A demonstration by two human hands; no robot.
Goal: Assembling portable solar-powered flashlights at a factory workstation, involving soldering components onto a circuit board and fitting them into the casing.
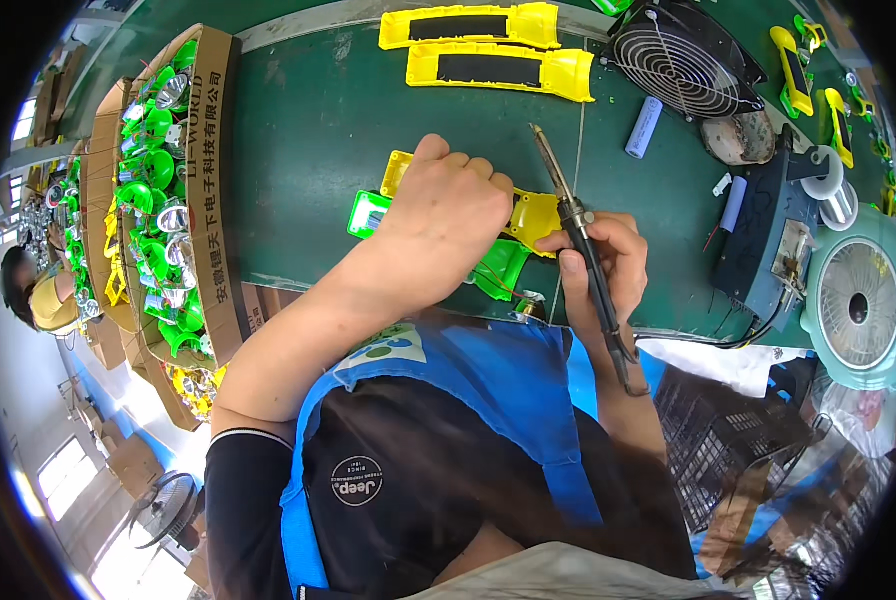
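Observation:
My left hand [450, 220] is closed over a yellow plastic housing [536, 220], its fingers curled and mostly hidden from above. Beside that housing lie a green plastic housing [370, 212] and a green lamp head [498, 270], partly covered by my hand and wrist. A thin red wire runs from the lamp head to a small silvery part [530, 304] near the table edge. My right hand [613, 262] grips a soldering iron [583, 235], its tip pointing up and away from the yellow housing. The right fingertips are close to the housing's right end.
Two yellow housings [498, 70] lie at the far side. On the right are a black fan [683, 60], blue cylindrical cells [644, 127], a soldering station [768, 225], a solder spool [836, 195] and a green fan [856, 300]. A carton [218, 190] of green lamp heads stands left.

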